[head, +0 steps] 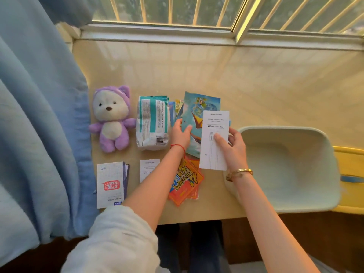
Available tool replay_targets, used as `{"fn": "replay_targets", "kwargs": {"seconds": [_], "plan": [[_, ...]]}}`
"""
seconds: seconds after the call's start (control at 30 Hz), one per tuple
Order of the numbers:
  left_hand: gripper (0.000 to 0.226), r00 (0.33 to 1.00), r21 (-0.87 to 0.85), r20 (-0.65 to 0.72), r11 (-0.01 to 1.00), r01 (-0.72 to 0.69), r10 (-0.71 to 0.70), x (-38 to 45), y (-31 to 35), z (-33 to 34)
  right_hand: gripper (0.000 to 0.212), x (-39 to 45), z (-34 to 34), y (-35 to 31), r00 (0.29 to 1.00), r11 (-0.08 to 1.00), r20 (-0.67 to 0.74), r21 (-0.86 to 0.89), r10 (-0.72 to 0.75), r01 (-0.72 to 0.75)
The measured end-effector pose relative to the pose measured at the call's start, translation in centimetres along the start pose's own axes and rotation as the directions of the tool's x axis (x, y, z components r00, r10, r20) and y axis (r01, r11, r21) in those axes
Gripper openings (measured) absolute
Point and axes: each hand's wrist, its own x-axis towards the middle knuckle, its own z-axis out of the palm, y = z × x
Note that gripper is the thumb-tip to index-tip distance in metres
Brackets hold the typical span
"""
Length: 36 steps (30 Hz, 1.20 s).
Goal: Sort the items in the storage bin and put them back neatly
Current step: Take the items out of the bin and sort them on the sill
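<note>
You are in a home, likely a bedroom: a small beige table (256, 91) pushed against a barred window (197, 10), a long blue fabric curtain (35, 115) at its side, and a purple-and-white plush bear (112, 119) lying among household packets on top.

white cable box (214, 140) reading "iPhone iPad iPod", barcode on wipes pack (152, 123), other print illegible
</note>
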Motion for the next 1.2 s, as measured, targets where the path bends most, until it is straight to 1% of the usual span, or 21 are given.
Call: {"fn": "replay_targets", "kwargs": {"seconds": [0.17, 0.23, 0.3, 0.37, 0.4, 0.47, 0.5, 0.57, 0.63, 0.73, 0.8, 0.9, 1.07, 1.2], "plan": [[0.032, 0.999, 0.117, 0.041, 0.993, 0.006, -0.011, 1.3, 0.2, 0.1, 0.054, 1.2, -0.3, 0.2, 1.0, 1.0, -0.001, 0.004, 0.023, -0.023], [0.034, 0.998, 0.198, 0.061, 0.98, 0.0, -0.012, 1.1, 0.4, -0.4, 0.051, 1.3, -0.6, 0.3, 1.0, 1.0, -0.002, 0.0, 0.025, -0.025], [0.042, 0.997, 0.281, 0.08, 0.959, -0.036, 0.015, 0.5, 0.5, -1.2, 0.049, 1.3, -0.6, 0.4, 1.0, 1.0, 0.002, -0.004, 0.023, -0.023], [0.053, 0.992, 0.321, 0.089, 0.94, -0.117, 0.093, -0.6, 0.6, -2.4, 0.046, 1.1, -0.4, 0.4, 1.0, 1.0, 0.007, -0.006, 0.021, -0.021], [0.054, 0.984, 0.346, 0.091, 0.922, -0.175, 0.153, -1.3, 0.7, -3.2, 0.044, 1.0, -0.2, 0.5, 1.0, 1.0, 0.011, -0.009, 0.02, -0.02], [0.045, 0.955, 0.388, 0.055, 0.875, -0.289, 0.291, -3.1, 0.8, -5.2, 0.042, 0.6, 0.3, 0.5, 1.0, 1.0, 0.029, -0.017, 0.009, -0.009], [0.039, 0.939, 0.386, 0.017, 0.864, -0.322, 0.343, -4.0, 0.9, -6.4, 0.043, 0.3, 0.6, 0.5, 0.999, 1.0, 0.043, -0.022, 0.001, 0.0], [0.031, 0.911, 0.37, -0.055, 0.856, -0.362, 0.409, -6.2, 0.7, -9.1, 0.045, -0.4, 1.5, 0.6, 0.998, 1.0, 0.069, -0.029, -0.004, 0.006], [0.027, 0.889, 0.399, -0.103, 0.837, -0.374, 0.446, -8.2, -0.2, -11.9, 0.047, -1.4, 2.8, 1.3, 0.995, 0.999, 0.096, -0.041, 0.004, 0.0], [0.024, 0.887, 0.44, -0.173, 0.839, -0.319, 0.428, -10.6, -2.5, -15.6, 0.048, -3.6, 5.5, 2.9, 0.984, 0.997, 0.175, -0.083, 0.015, 0.0], [0.022, 0.892, 0.474, -0.207, 0.839, -0.268, 0.402, -12.0, -4.3, -17.4, 0.045, -5.4, 7.7, 4.0, 0.971, 0.995, 0.238, -0.102, 0.034, -0.01], [0.021, 0.915, 0.487, -0.233, 0.853, -0.185, 0.331, -13.9, -7.2, -19.2, 0.044, -8.2, 11.0, 6.3, 0.949, 0.987, 0.308, -0.16, 0.07, -0.021], [0.02, 0.944, 0.498, -0.219, 0.86, -0.11, 0.248, -15.8, -10.3, -20.3, 0.046, -10.3, 14.9, 8.6, 0.95, 0.972, 0.284, -0.228, 0.13, -0.065], [0.022, 0.953, 0.501, -0.201, 0.86, -0.098, 0.226, -16.4, -10.7, -20.3, 0.051, -10.2, 16.2, 9.6, 0.967, 0.93, 0.242, -0.366, 0.082, 0.013]]}}
